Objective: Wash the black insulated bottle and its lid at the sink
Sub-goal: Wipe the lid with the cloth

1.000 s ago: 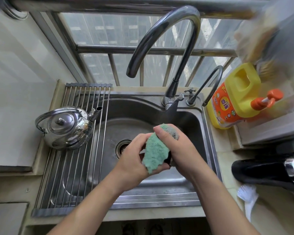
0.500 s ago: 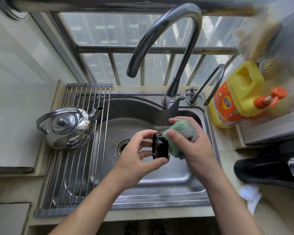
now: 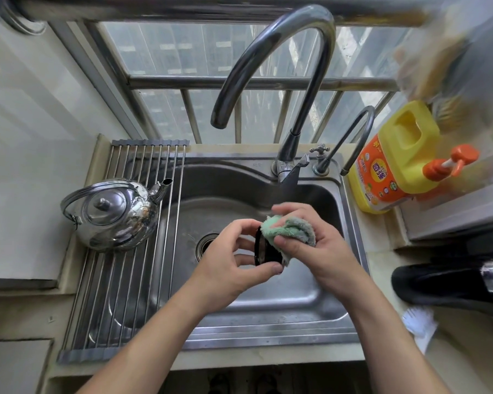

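Over the steel sink, my left hand pinches the round black lid on edge between thumb and fingers. My right hand presses a green cloth against the lid's right face, and the cloth folds over its top rim. The black insulated bottle lies on its side on the counter at the right, its steel neck pointing to the frame's right edge. The big curved tap arches above the basin; I see no water running from it.
A shiny steel kettle sits on the roll-up drying rack over the sink's left part. A yellow and orange detergent jug with an orange pump stands at the back right. A small second tap stands beside the main one. A white brush lies below the bottle.
A second ago the cloth covered the lid between both hands. My right hand has drawn it to the right, baring the lid's edge, and now rubs the lid's right side.
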